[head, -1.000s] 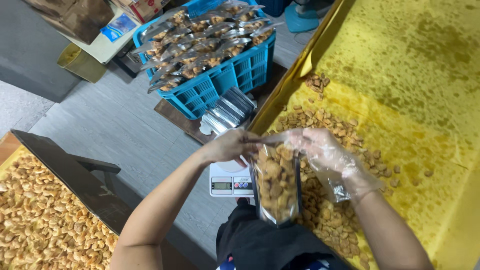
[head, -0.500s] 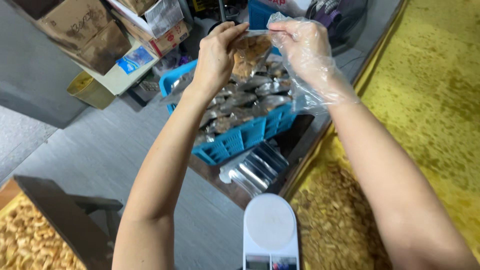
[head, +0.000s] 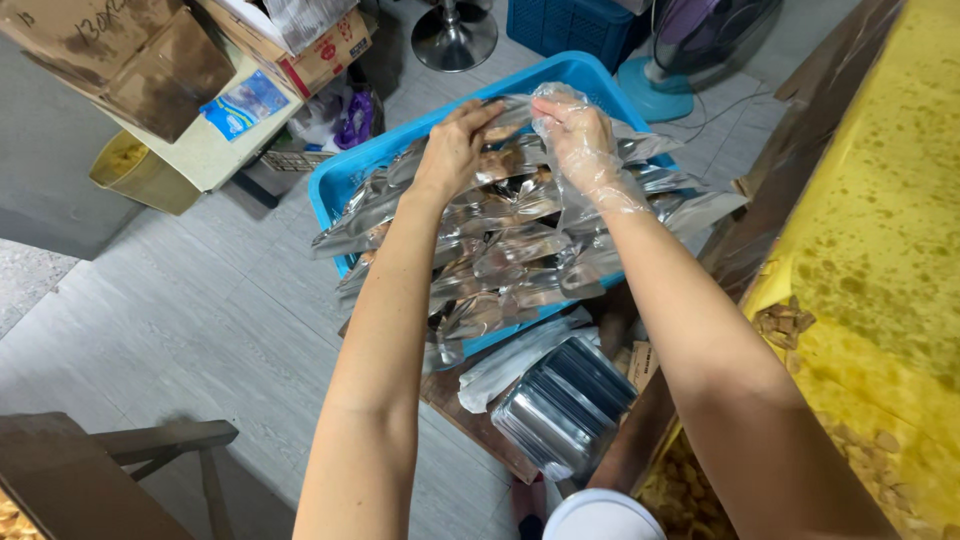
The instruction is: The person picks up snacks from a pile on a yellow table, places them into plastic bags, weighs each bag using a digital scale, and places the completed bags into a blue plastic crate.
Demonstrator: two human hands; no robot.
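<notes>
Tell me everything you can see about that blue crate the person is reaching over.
The blue crate is a rectangular plastic basket with a smooth rounded rim and slotted walls. It sits tilted to the view on a low wooden stand above the grey floor. It is heaped past the rim with shiny silver pouches, some showing brown pieces through clear fronts. The bare left hand and the plastic-gloved right hand hold one pouch over its far end. A stack of flat empty pouches lies just in front.
</notes>
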